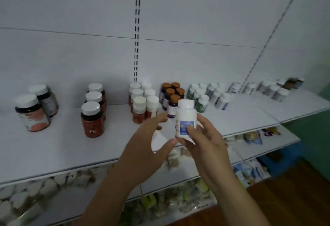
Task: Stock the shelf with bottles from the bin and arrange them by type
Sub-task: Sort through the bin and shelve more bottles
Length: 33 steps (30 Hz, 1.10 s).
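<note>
While my right hand (205, 142) grips the white bottle (185, 117), left hand (146, 143) spread loose at 9 o'clock — open shelf (62, 147) beyond

Shop aisle, most likely a pharmacy or supplement store.

White metal display shelf (53, 154) backed by flat white panels (71, 56), with a slotted upright (137, 29) of the kind seen in store fixtures. Supplement bottles stood in tight blocks by kind: white-capped red jars (92, 118) marked Fe, orange-capped dark bottles (172, 93), green-labelled white bottles (198, 97), more white bottles (275, 88) further right. Lower shelves (192, 168) crowded with white-lidded tubs (26, 195) and bright packets (253, 136), stock by the dozen rather than a household's few. Dark wooden floor (294, 199) at the right edge.
</note>
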Tool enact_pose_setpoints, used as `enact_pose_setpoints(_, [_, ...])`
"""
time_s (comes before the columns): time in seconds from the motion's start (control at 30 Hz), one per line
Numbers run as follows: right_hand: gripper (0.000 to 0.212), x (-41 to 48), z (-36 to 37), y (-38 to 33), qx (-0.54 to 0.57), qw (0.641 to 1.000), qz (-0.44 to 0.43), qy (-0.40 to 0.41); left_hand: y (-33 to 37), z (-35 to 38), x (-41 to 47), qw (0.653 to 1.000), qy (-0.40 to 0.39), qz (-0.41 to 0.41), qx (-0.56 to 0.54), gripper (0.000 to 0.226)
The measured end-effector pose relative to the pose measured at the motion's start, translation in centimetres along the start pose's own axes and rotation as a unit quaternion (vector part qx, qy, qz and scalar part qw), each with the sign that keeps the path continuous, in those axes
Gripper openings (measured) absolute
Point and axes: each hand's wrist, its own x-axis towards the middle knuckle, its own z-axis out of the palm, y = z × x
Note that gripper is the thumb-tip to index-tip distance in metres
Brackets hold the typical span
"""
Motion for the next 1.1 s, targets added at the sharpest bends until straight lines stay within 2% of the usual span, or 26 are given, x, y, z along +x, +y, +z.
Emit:
enact_pose_setpoints(0.2, [0.038, -3.5, -7.5, -2.9, -0.029, 0.994, -0.039, 0.101, 2.9, 4.6, 0.7, 0.974, -0.060, 0.105, 0.192, 0.076])
enact_pose_setpoints(0.43, [0.041, -5.5, -16.2, -5.4, -0.031, 0.986, -0.057, 0.152, 6.2, 11.9, 2.2, 0.941, -0.110, 0.149, 0.284, 0.089])
enact_pose_setpoints(0.6, [0.038, -4.8, -23.7, -6.3, -0.025, 0.987, -0.050, 0.150, 9.6, 19.0, 4.0, 0.940, -0.125, 0.124, 0.291, 0.091])
enact_pose_setpoints(0.8, [0.035, -2.4, -30.8, -7.0, -0.063, 0.992, -0.064, 0.086, 13.1, 26.2, 6.4, 0.937, -0.129, 0.103, 0.307, 0.094])
enact_pose_setpoints(1.1, [0.040, 4.0, -36.9, -5.5, -0.070, 0.993, -0.058, 0.070, 13.4, 30.8, 9.9, 0.909, -0.141, 0.089, 0.383, 0.092])
